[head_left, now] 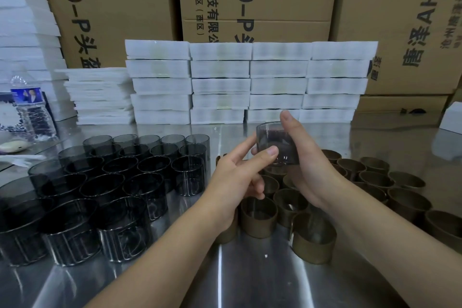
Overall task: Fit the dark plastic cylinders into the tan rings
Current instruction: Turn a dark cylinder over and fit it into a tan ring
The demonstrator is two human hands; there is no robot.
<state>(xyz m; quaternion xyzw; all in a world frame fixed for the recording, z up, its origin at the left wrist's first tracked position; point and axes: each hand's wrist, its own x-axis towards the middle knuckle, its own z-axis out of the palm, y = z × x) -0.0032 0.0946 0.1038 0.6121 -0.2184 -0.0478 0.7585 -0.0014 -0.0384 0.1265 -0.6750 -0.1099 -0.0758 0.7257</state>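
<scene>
On the near part of the steel table (250,282), tan rings (313,245) stand upright in a cluster at right and dark cylinders (120,237) stand in rows at left, each stock probably set within easy reach. Above the ring cluster, the right hand (307,170) wraps one cylinder (280,142) from the right, thumb raised, while the left hand (235,175) pinches its near wall between thumb and forefinger, likely to steady it for seating; whether a ring is already fitted cannot be told. Stacked foam trays (220,82) and cartons (112,7) stand beyond.
</scene>
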